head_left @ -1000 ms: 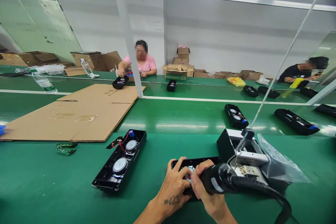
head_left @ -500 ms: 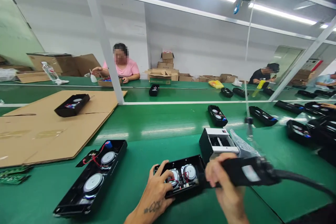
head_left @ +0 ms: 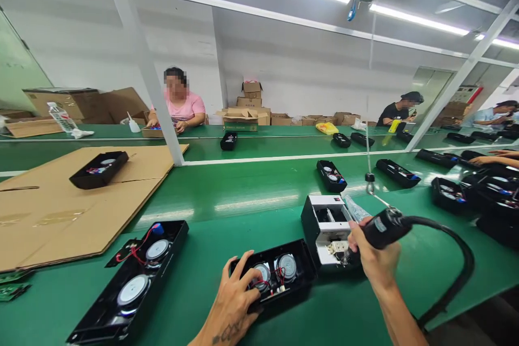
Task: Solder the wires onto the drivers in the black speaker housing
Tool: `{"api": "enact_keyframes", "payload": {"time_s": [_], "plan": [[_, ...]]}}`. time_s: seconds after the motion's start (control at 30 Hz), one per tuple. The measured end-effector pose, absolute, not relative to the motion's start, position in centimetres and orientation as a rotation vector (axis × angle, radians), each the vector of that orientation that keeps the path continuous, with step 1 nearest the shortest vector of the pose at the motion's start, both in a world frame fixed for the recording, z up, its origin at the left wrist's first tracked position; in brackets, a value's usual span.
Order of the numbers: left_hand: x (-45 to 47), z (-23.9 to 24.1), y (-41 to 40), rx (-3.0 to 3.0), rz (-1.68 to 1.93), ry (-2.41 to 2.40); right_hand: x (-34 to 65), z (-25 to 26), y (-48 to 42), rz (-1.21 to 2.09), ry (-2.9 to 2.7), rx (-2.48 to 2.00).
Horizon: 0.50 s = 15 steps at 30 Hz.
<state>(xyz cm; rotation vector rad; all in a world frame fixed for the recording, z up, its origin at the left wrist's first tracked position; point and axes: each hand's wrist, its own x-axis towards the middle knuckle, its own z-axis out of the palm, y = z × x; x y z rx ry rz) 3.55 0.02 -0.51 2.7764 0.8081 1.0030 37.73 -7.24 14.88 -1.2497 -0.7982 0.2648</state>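
Your left hand (head_left: pixel 236 296) grips black rectangular plastic housing (head_left: pixel 299 281) — likely light, stiff; hold its rim (head_left: pixel 310 260). Right hand (head_left: pixel 378 260) clasps black cylindrical driver (head_left: pixel 386 227).

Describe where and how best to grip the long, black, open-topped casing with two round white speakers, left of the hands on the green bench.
Probably the casing's long right wall, mid-length, from the right: it stands exposed along its length, while a dark circuit board on thin red wires reaches past the left wall.
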Motion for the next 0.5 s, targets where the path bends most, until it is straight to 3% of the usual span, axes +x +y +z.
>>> {"api": "enact_keyframes", "payload": {"time_s": [0.27,0.5], "plan": [[3.9,0.9,-0.9,2.798,1.008,0.831,34.6,13.4,-10.3,0.641,-0.929,-1.033],[3.9,1.6,-1.2,2.834,1.033,0.837,29.5,12.4,-9.6,0.675,-0.946,-0.748]]}}
